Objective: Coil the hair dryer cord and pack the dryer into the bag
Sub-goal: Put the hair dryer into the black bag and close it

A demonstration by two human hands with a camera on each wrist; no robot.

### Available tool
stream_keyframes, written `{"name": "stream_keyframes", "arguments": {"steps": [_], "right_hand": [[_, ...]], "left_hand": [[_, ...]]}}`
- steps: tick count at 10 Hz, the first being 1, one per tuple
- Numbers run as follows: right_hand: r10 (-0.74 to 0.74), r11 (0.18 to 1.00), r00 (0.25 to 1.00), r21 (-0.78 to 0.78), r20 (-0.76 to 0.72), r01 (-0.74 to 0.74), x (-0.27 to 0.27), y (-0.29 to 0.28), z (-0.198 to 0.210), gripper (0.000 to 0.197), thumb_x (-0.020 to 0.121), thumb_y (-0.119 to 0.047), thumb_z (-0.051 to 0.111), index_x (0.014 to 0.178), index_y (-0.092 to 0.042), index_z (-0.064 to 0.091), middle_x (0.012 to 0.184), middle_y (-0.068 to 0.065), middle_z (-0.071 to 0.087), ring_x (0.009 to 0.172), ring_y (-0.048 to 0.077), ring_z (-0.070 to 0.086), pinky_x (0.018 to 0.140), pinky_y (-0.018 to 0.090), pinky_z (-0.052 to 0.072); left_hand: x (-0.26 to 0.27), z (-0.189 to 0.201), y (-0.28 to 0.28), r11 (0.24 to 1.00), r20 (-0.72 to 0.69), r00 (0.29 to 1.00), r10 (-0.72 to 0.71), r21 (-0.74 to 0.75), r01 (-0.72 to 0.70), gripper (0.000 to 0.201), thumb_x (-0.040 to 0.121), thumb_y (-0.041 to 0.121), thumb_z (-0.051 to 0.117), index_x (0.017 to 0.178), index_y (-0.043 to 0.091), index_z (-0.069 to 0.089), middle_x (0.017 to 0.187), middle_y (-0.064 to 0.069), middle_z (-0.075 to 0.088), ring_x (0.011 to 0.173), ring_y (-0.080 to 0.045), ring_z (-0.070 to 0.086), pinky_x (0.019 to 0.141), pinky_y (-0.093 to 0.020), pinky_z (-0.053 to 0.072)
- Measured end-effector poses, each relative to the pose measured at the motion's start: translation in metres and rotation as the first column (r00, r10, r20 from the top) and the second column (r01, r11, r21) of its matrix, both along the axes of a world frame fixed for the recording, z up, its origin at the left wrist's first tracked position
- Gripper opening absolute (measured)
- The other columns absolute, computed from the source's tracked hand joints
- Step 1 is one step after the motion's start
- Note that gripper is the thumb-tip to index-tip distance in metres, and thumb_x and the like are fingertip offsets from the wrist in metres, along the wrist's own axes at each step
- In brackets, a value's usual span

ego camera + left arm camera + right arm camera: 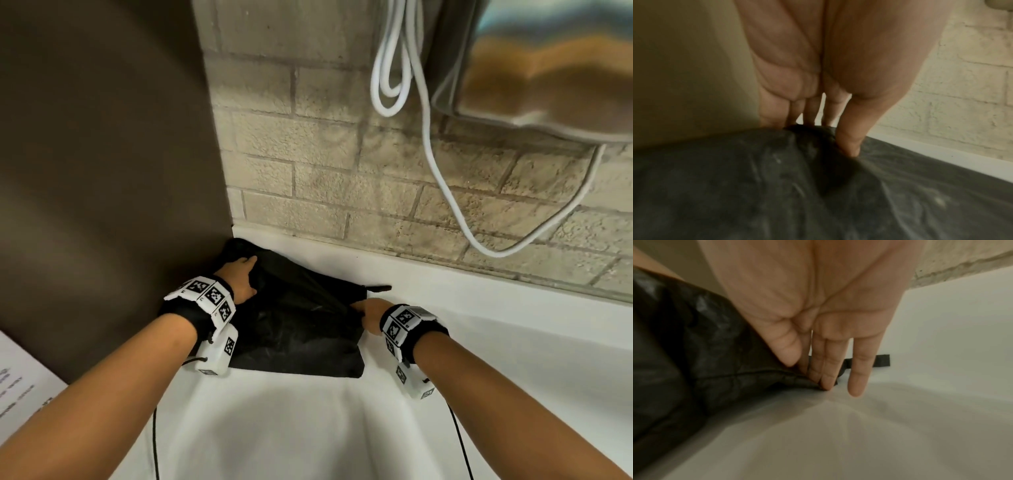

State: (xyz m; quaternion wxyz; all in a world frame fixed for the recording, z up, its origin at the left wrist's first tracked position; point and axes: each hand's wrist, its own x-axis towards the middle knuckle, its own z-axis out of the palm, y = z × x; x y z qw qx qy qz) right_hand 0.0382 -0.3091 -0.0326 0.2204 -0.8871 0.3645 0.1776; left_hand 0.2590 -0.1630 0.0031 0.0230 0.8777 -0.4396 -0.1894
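From the head view, a black bag [298, 329] is seen lying flat on a white counter [479, 342], pushed into the corner beside a brown wall [102, 154]. Its far left end is gripped by the left hand [241, 279], and its right edge is pinched by the right hand [371, 317]. A white cord [442, 164] hangs in loops against the brick wall [325, 164]; the dryer itself cannot be made out.

From the left wrist, a fold of cloth is seen bunched between thumb and fingers [812, 112]. The bag is judged thin, soft and light, likely to collapse unless its mouth is held apart.

From the right wrist, the seamed edge is pinched between thumb and fingertips [826, 378], the little finger left straight. The strap [882, 360] beyond is judged a firmer hold.
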Motion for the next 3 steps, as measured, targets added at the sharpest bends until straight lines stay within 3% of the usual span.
{"name": "stream_keyframes", "arguments": {"steps": [2, 3], "right_hand": [[-0.033, 0.999, 0.995, 0.018, 0.092, 0.032, -0.023, 0.023, 0.007, 0.035, 0.095, -0.022, 0.040, 0.128, -0.020, 0.050, 0.135, 0.008, 0.052, 0.123, 0.027, 0.049, 0.095, 0.025, 0.035], [-0.006, 1.000, 0.995, -0.014, 0.103, 0.007, -0.039, 0.038, 0.027, 0.040, 0.095, -0.013, 0.037, 0.134, -0.018, 0.043, 0.141, 0.010, 0.045, 0.129, 0.027, 0.043, 0.102, 0.027, 0.033]], "left_hand": [[-0.010, 0.009, 0.022, 0.996, -0.047, 0.998, 0.035, -0.085, -0.039, 0.070, 0.089, 0.017, 0.054, 0.147, 0.011, 0.015, 0.155, -0.009, 0.018, 0.141, -0.026, 0.023, 0.114, -0.027, 0.019], [-0.023, 0.022, 0.030, 0.998, -0.004, 1.000, 0.012, -0.058, -0.012, 0.052, 0.088, 0.019, 0.055, 0.136, 0.007, 0.040, 0.144, -0.014, 0.039, 0.132, -0.029, 0.039, 0.107, -0.030, 0.032]]}}
